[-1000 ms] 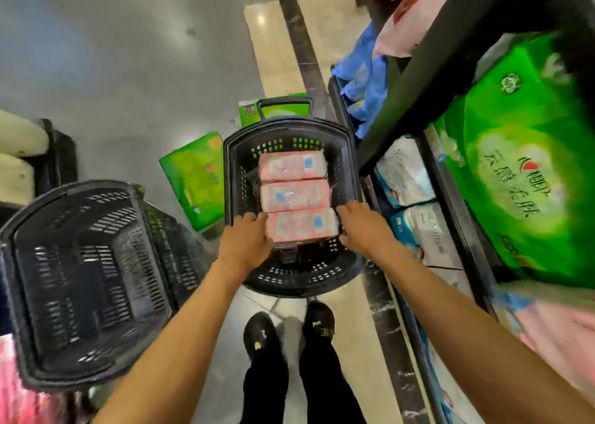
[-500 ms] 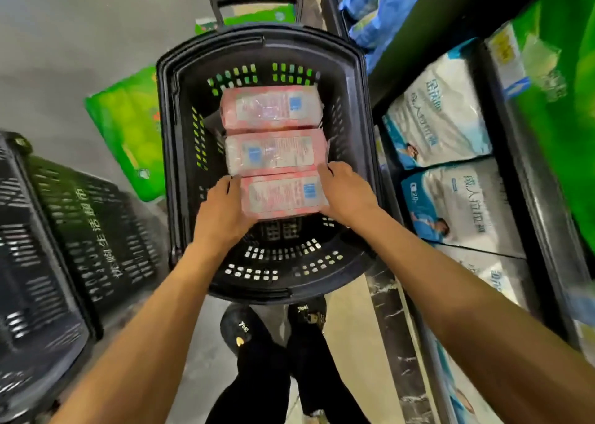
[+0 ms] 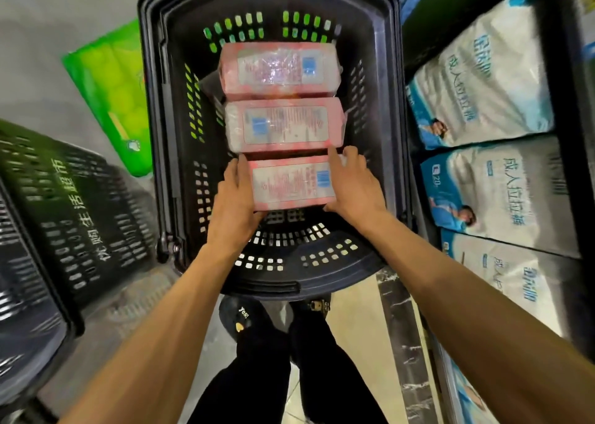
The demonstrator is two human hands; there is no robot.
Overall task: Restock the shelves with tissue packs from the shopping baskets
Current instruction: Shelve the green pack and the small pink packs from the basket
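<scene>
Head view: left hand point(image 3: 233, 198) and right hand point(image 3: 354, 185) wrap fingers round the short ends of the near pink tissue pack point(image 3: 291, 183), low in the black basket point(image 3: 322, 282). It looks light and squashy under slippery film, so the ends suit. Whether it has lifted, I can't tell.

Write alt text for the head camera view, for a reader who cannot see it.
A person's left hand and right hand hold the ends of the nearest pink tissue pack, one of three lying in a row in a black shopping basket. White and blue packs fill the shelf on the right.
</scene>
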